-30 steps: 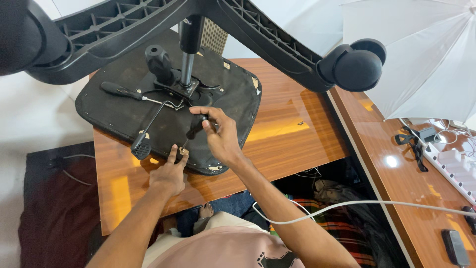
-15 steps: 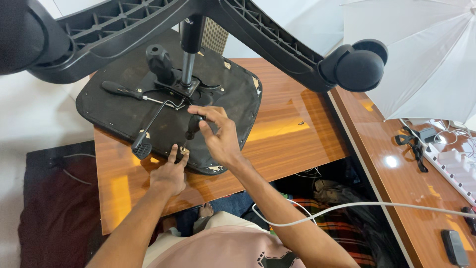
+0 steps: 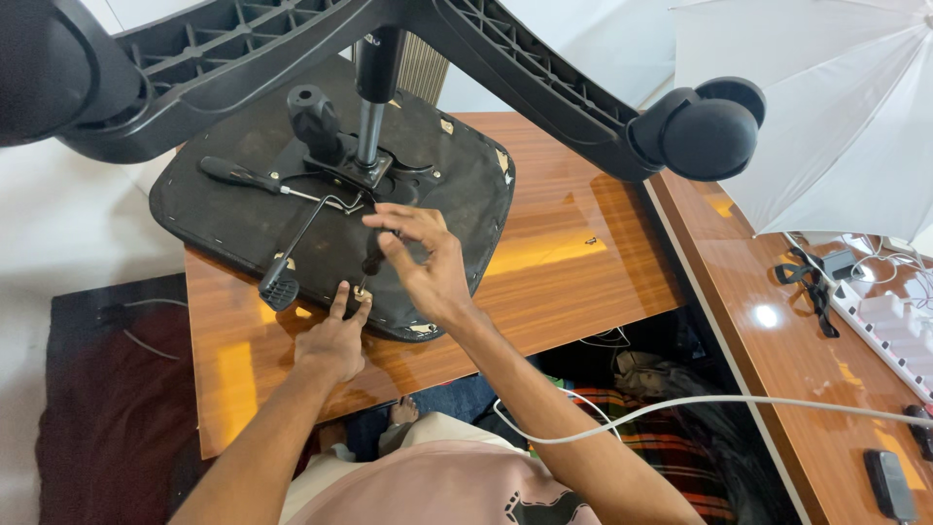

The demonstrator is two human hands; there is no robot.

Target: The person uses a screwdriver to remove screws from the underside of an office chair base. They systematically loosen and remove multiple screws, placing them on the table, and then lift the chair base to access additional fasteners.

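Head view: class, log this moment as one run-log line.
left hand: fingertips at screw on upturned chair seat | right hand: on black screwdriver upright over screw | seat: on wooden table

A white umbrella is seen beyond the right table's far edge. Black straps and a dark phone are laid on it. A white cable is stretched across its near edge.
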